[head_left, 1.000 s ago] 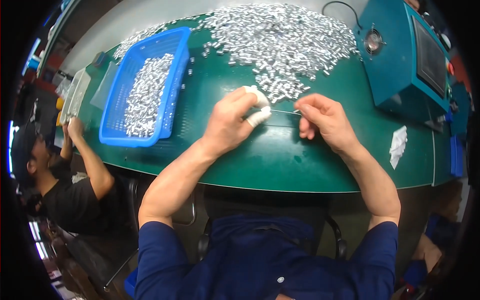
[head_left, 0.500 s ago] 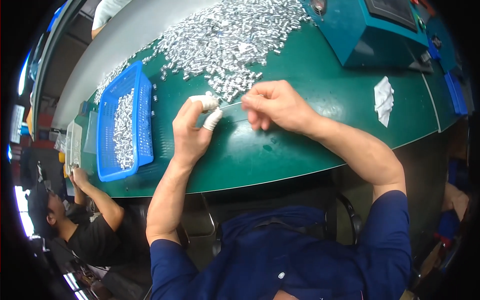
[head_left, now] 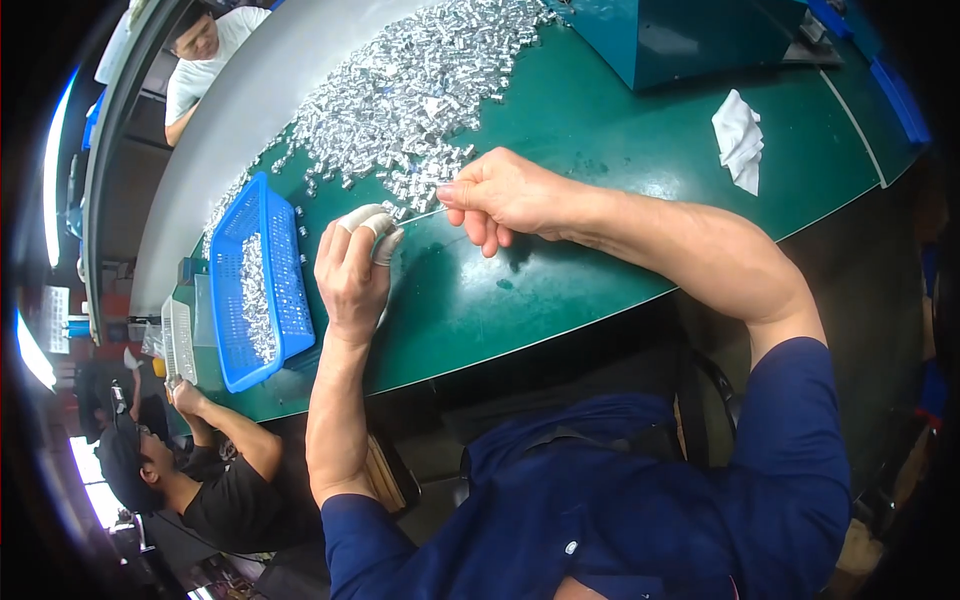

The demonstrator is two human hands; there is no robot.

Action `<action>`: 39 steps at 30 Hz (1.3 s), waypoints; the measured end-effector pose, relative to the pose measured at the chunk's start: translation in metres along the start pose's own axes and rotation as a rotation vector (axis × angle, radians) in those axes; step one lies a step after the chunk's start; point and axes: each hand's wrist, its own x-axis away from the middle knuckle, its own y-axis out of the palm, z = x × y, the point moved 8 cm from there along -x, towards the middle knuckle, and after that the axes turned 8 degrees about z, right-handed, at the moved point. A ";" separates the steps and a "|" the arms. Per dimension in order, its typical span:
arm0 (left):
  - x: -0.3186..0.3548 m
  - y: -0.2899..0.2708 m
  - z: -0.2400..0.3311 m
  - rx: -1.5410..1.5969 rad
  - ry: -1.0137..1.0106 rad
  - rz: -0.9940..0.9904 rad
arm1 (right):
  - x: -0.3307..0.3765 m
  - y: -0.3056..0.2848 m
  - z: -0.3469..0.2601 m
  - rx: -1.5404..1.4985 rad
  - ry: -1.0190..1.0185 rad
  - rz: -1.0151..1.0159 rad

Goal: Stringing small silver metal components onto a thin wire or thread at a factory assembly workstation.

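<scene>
My right hand [head_left: 508,198] pinches one end of a thin, pale rod [head_left: 425,214] between thumb and forefinger, its other fingers curled below. The rod points left to the fingertips of my left hand [head_left: 353,272], which wears white finger covers. Those fingers are bent together at the rod's far end; whatever lies between them is hidden. Just beyond both hands spreads a big heap of small silvery metal pieces [head_left: 400,95]. To the left of my left hand stands a blue plastic basket [head_left: 290,300] with more such pieces inside.
The green tabletop [head_left: 590,255] curves along my front. A crumpled white cloth [head_left: 738,140] lies at right, near a teal machine housing [head_left: 690,45]. At left a co-worker in black [head_left: 235,500] handles a pale tray [head_left: 178,338]; another person in white [head_left: 215,60] is across the table.
The view has turned, so the basket, cloth and machine sit elsewhere in the picture. My left fingers have curled in closer around the rod's end. A person in white shows more.
</scene>
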 end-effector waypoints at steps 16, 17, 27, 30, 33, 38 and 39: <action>0.059 -0.014 -0.056 0.128 -0.620 -0.129 | 0.010 -0.019 -0.049 0.403 -0.605 0.293; 0.057 -0.022 -0.055 0.092 -0.588 -0.090 | 0.011 -0.017 -0.049 0.398 -0.619 0.286; 0.069 -0.011 -0.054 0.143 -0.700 -0.200 | 0.006 -0.023 -0.037 0.313 -0.498 0.263; 0.082 -0.005 -0.066 0.625 -0.989 -0.019 | 0.012 -0.015 -0.043 0.138 -0.521 0.211; 0.086 0.012 -0.055 0.830 -1.095 -0.063 | 0.026 -0.008 -0.059 0.173 -0.776 0.185; 0.091 0.016 -0.055 0.855 -1.118 -0.050 | 0.041 0.008 -0.064 0.300 -0.974 0.164; 0.091 0.017 -0.054 0.883 -1.103 -0.038 | 0.043 0.011 -0.065 0.342 -1.021 0.165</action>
